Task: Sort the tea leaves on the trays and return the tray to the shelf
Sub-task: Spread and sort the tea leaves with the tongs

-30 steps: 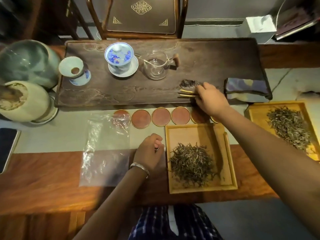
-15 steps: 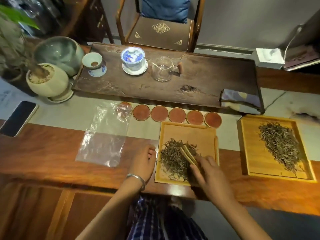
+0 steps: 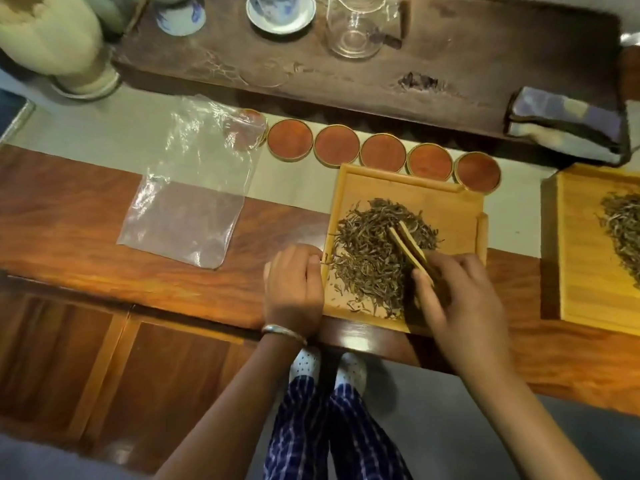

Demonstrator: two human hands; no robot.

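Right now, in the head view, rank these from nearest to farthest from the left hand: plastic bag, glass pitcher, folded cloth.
Measured from the left hand:
1. Plastic bag, up and to its left on the table.
2. Glass pitcher, far up on the dark tea board.
3. Folded cloth, far right on the board's end.
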